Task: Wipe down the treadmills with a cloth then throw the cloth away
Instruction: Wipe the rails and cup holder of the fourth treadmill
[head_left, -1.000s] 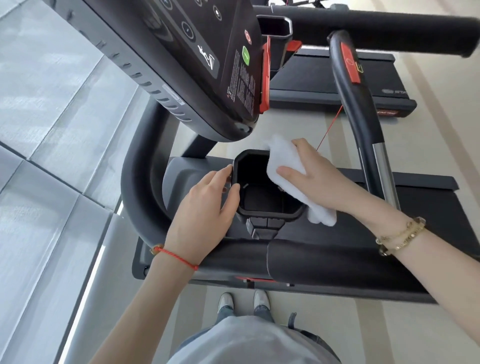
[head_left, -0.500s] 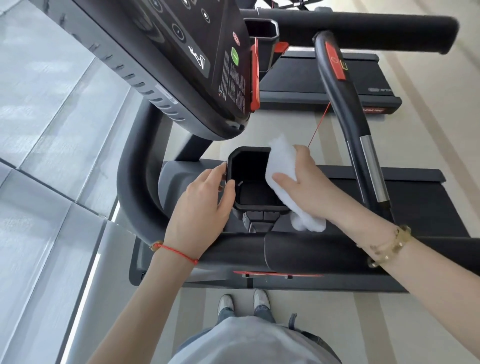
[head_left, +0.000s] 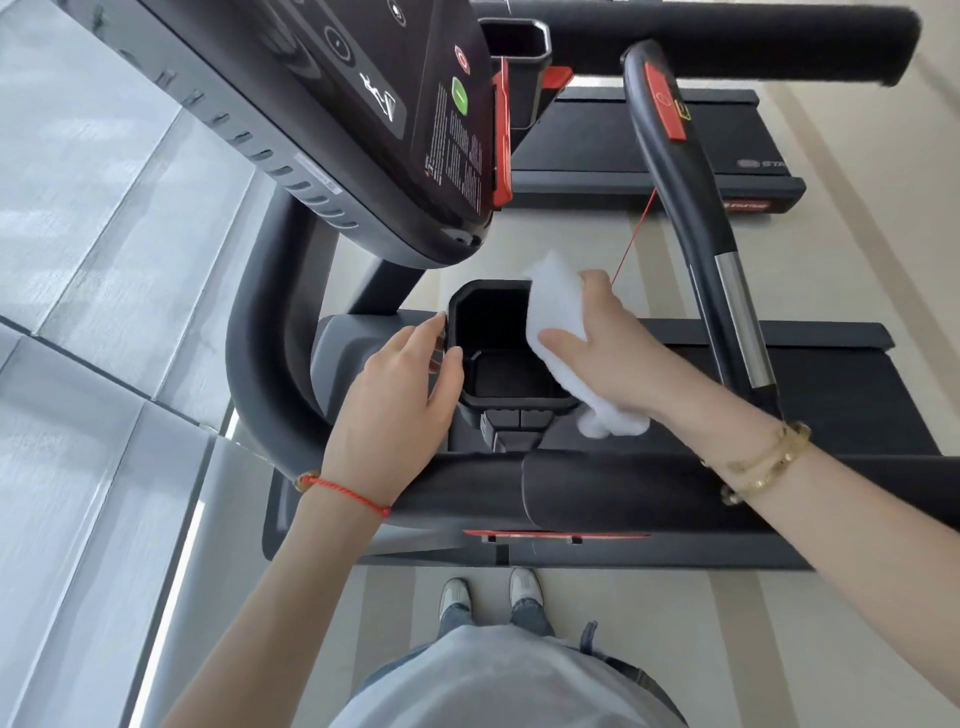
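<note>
Cloth (head_left: 558, 332) sat on the right-hand wall of the cup holder (head_left: 498, 400), pressed there by the right hand (head_left: 608, 358). Thumb lay across the front of the fold; the other fingers curled over the back, so the hand was clasped on the cloth and nothing else. Lower tail of the cloth hung out under the palm, over the dark panel beside the holder.

Change over the last second: small. One second earlier the cloth covered the same right rim, with the hand in nearly the same pose. Since then the hand had worked slightly along that edge, top corner of the cloth now poking up above the far rim. Most of the apparent shift looked like head movement, not hand movement.

Left hand (head_left: 400, 400) had stayed on the near-left rim of the holder, thumb at the lip and fingers against the outer wall, bracing it. It gripped the holder only; no cloth in it.

Judgement: wiping was at the cup holder stage on this treadmill (head_left: 649, 488), rim being done, floor of the holder possibly not yet. Console (head_left: 363, 104) above and side handle (head_left: 675, 171) could not be judged clean or not from here. A second treadmill (head_left: 623, 150) stood beyond, so a good share of the wiping probably remained, and disposal of the cloth was far off. No bin visible.
</note>
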